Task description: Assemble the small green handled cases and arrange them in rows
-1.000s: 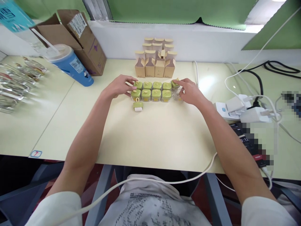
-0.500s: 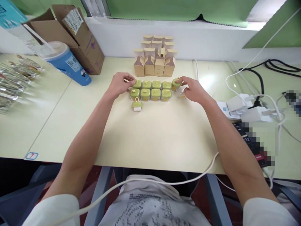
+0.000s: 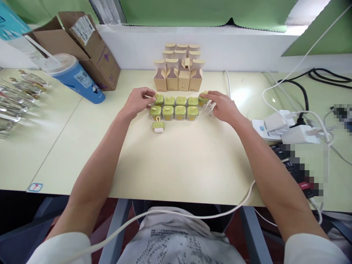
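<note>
Small clear jars with green lids stand in two rows on the table. At the left end of the back row, my left hand has curled fingertips against an end jar. My right hand reaches the other end, its fingers on the lid of the rightmost jar, which stands beside the row. A clear, empty-looking container is partly hidden under the right hand. In front of the rows lies a loose green lid with a loop and a white lower part.
Behind the jars stand several open small cardboard boxes. A blue cup and a larger carton are at the left, near several glass bottles. Chargers and cables lie at the right.
The rightmost jar has gone from tilted to more upright, closer to the row. My right hand's fingers have shifted left with it. My left hand stays at the left end.
</note>
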The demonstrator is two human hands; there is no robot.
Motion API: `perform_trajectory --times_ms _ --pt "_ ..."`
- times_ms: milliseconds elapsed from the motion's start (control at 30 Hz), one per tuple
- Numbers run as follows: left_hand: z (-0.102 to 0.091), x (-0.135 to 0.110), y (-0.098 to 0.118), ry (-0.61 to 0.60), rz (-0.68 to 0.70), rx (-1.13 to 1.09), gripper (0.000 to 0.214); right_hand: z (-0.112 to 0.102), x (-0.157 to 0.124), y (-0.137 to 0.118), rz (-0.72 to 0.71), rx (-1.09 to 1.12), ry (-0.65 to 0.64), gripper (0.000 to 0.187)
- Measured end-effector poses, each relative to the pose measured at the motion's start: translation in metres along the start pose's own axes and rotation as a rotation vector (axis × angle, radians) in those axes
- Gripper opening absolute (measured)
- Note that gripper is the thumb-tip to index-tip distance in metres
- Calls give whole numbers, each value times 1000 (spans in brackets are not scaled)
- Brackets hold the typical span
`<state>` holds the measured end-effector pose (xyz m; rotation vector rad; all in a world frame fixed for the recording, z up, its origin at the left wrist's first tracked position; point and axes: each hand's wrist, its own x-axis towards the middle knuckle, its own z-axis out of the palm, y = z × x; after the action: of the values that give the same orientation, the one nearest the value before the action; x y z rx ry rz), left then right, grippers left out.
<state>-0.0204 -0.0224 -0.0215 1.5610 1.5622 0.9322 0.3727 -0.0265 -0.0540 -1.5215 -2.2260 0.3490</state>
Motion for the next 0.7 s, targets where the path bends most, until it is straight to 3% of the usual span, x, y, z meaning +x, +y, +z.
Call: perform_trajectory --times_ms 500,600,700 --pt "-1 -2 3 -12 -22 -2 19 12 1 -20 27 -55 70 53" --pt "-11 -2 2 -97 -12 -21 27 12 0 -22 4 4 60 61" --pt "-25 -3 2 -246 -8 -28 51 6 0 -23 -21 54 14 77"
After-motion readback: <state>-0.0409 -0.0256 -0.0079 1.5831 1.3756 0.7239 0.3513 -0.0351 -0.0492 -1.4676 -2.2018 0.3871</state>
